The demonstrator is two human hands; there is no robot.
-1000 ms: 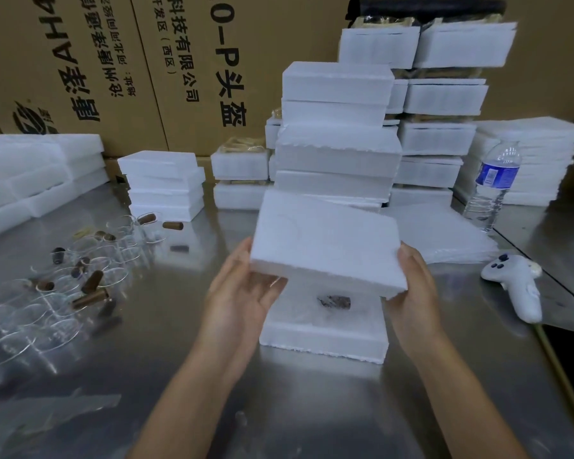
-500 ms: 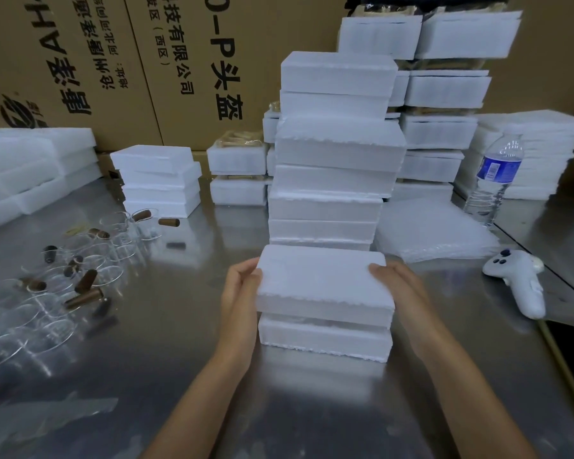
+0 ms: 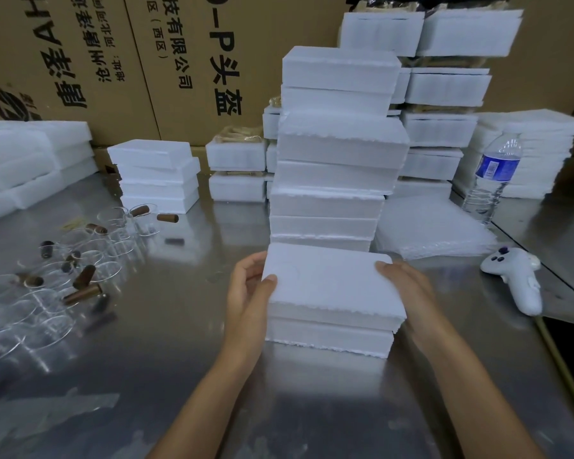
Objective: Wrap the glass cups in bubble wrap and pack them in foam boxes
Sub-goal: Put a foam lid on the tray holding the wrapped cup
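**Foam lid held on its box**

The left hand (image 3: 249,293) curls round the left edge of the foam lid (image 3: 332,283), thumb on top; the right hand (image 3: 408,293) clasps its right edge. The lid sits on the foam box (image 3: 328,337) on the steel bench (image 3: 179,342), just before a tall stack of foam boxes (image 3: 338,180). Glass cups (image 3: 47,309) stand well apart, at the left.

Steel table (image 3: 166,352) carries foam boxes (image 3: 328,339), glass cups (image 3: 43,313), water bottle (image 3: 492,180), controller (image 3: 517,279)
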